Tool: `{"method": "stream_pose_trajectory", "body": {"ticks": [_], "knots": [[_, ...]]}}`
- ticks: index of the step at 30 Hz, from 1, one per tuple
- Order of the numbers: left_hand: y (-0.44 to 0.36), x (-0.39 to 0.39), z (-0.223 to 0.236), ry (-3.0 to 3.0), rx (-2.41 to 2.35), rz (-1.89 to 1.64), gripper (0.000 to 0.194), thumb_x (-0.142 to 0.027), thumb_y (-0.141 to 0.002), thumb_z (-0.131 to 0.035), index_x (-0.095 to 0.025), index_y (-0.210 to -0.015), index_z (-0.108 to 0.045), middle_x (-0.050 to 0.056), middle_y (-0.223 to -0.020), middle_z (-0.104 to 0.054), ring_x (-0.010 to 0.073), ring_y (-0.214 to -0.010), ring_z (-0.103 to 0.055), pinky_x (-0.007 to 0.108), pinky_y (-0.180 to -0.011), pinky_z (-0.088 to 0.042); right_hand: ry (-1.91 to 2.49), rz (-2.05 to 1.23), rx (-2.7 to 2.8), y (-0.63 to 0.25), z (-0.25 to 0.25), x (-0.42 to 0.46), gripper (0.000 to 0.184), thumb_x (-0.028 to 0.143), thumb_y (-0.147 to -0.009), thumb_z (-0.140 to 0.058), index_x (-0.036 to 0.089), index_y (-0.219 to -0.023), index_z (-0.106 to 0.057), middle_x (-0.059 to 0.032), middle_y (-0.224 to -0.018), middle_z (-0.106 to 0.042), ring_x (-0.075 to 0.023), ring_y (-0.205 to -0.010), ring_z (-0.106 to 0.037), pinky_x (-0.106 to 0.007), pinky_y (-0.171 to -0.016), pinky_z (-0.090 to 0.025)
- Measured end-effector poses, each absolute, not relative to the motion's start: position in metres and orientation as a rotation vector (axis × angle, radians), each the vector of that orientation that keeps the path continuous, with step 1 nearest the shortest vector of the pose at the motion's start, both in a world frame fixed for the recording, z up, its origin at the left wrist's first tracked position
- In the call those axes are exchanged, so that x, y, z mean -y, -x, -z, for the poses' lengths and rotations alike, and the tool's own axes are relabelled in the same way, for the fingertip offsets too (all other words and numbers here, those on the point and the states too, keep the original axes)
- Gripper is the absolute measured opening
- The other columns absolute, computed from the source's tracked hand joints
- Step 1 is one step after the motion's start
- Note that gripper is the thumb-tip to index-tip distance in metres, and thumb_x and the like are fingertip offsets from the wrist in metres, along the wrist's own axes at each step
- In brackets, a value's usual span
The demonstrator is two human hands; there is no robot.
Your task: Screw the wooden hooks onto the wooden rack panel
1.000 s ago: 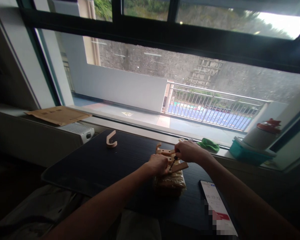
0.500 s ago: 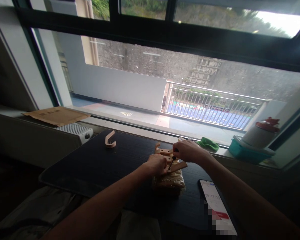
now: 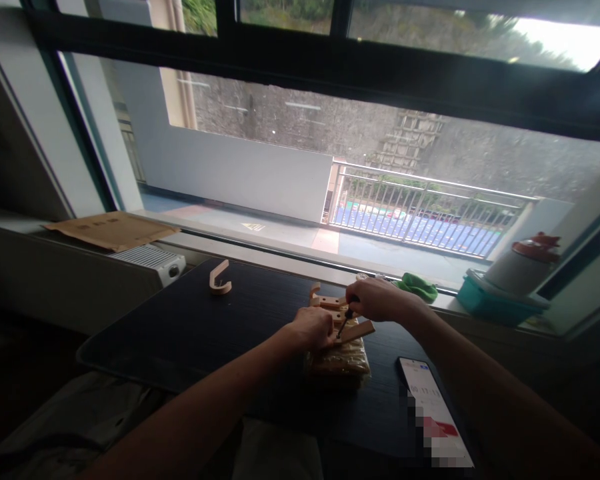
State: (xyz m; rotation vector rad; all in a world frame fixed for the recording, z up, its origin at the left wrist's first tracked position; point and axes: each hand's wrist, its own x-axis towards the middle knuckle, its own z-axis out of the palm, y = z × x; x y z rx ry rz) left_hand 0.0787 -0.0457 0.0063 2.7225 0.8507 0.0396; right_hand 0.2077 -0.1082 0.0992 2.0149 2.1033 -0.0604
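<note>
My right hand (image 3: 375, 298) is closed around the dark handle of a screwdriver (image 3: 344, 325), which slants down with its tip at a hole in a wooden hook (image 3: 359, 332). Closed over the left end of that same hook is my left hand (image 3: 314, 327), its fingertips partly hidden. The hook lies across a stack wrapped in clear plastic (image 3: 341, 363); what is inside looks brownish. Just beyond, more wooden hook pieces (image 3: 330, 302) with dark holes rest at the far end of the stack. One curved wooden hook (image 3: 221, 279) stands apart on the dark table, with a small screw-like piece by it.
A phone (image 3: 433, 407) showing a timer lies at the right of the dark table (image 3: 180, 333). On the windowsill are a green cloth (image 3: 417, 287), a teal box (image 3: 495, 303) and a pale container (image 3: 517, 267). A brown envelope (image 3: 113, 230) lies over a white heater (image 3: 157, 260) at left.
The right hand has shifted very slightly on the screwdriver, whose tip stays at the same hole. The left hand keeps its place on the hook. The view has tilted a little.
</note>
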Motion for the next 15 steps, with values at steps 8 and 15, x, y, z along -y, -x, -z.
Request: {"method": "stream_pose_trajectory", "body": {"ticks": [8, 15], "knots": [[-0.079, 0.046, -0.006, -2.715, -0.85, -0.021, 0.022, -0.03, -0.07, -0.056, -0.015, -0.077, -0.07, 0.009, -0.079, -0.066, 0.0219, -0.073, -0.059, 0.029, -0.065, -0.042, -2.06, 0.06, -2.065, -0.205, -0.097, 0.108, 0.026, 0.031, -0.082, -0.045, 0.019, -0.093, -0.065, -0.0066, -0.088, -0.066, -0.0157, -0.075, -0.058, -0.025, -0.063, -0.038], [-0.079, 0.046, -0.006, -2.739, -0.849, -0.003, 0.022, -0.03, -0.07, -0.055, -0.015, -0.076, -0.069, 0.009, -0.079, -0.066, 0.0215, -0.073, -0.059, 0.028, -0.063, -0.042, -2.013, 0.093, -2.157, -0.218, -0.098, 0.107, 0.024, 0.029, -0.077, -0.05, 0.024, -0.096, -0.064, -0.0026, -0.09, -0.066, -0.0144, -0.075, -0.056, -0.024, -0.062, -0.036]]}}
